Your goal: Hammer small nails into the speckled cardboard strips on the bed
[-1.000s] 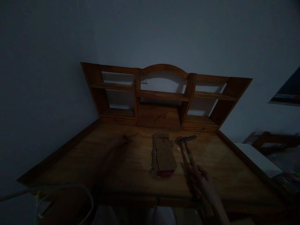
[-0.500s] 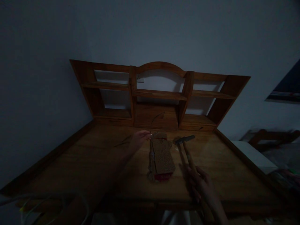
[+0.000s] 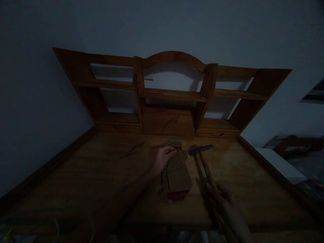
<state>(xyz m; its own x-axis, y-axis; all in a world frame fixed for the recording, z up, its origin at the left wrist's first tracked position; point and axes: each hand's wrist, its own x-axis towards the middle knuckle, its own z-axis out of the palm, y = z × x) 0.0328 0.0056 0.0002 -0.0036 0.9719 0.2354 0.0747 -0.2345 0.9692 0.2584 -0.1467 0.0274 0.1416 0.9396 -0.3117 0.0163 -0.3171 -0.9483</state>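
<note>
The scene is very dim. My left hand (image 3: 164, 156) reaches over the far end of a brown sole-shaped piece (image 3: 178, 171) lying on the wooden desk (image 3: 101, 175), its fingertips pinched on something small I cannot make out. My right hand (image 3: 222, 202) is wrapped round the wooden handle of a hammer (image 3: 202, 158), whose metal head points away from me just right of the brown piece.
A wooden shelf unit (image 3: 172, 96) with open compartments stands along the desk's back edge against the wall. Thin nails or sticks (image 3: 133, 151) lie on the desk to the left. Pale cables (image 3: 50, 226) hang at the near left. A white board (image 3: 280, 163) lies to the right.
My left hand has moved right from the thin sticks on the desk to the far end of the brown piece. The camera has moved closer. My right hand keeps hold of the hammer.
</note>
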